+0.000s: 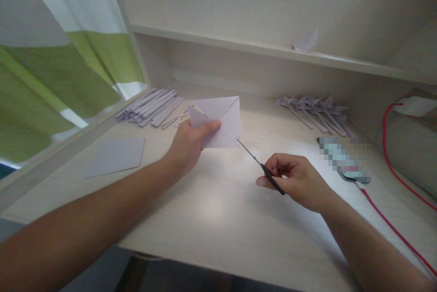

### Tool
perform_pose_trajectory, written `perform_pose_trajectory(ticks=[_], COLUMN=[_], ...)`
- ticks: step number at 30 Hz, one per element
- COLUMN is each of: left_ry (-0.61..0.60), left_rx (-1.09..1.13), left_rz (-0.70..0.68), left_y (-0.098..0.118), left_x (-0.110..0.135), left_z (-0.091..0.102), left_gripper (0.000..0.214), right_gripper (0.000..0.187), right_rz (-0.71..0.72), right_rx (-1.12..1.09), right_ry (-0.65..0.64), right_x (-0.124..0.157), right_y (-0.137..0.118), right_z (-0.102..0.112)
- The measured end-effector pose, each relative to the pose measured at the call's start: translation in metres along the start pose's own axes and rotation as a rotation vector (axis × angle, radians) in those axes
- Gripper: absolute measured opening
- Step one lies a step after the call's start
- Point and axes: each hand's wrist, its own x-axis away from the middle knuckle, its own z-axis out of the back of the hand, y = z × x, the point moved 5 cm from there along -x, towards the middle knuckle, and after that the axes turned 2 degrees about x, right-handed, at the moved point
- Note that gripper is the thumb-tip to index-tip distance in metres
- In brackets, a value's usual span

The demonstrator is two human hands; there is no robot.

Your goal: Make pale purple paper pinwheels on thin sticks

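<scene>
Left hand [189, 143] pinches creased white paper square [229, 121], thumb on top. Right hand [298, 177]: grip closed around black-handled scissors [265, 170], tips at paper's lower right corner.

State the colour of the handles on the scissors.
The scissors' handles are black, best seen in the head view.
</scene>
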Motion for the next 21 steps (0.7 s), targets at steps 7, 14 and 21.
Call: perform_pose_trajectory(ticks=[7, 14, 21], left_ry=[0.001, 0.014, -0.163], left_rx=[0.004, -0.024, -0.323], left_rz=[-0.009, -0.006, 0.192], left_y=[-0.002, -0.005, -0.022], left_x=[-0.002, -0.007, -0.006], left_z=[0.003, 0.009, 0.006], left_gripper=[0.033, 0.03, 0.016], right_gripper=[0.044, 0.043, 0.044], right_rz=[-0.014, -0.064, -0.184], right_rx=[-0.008, 0.054, 0.229], right_ry=[-0.008, 0.035, 0.174], right_x=[0.0, -0.009, -0.016], right_y=[-0.002, 0.006, 0.019], right_z=[-0.001, 0.011, 0.026])
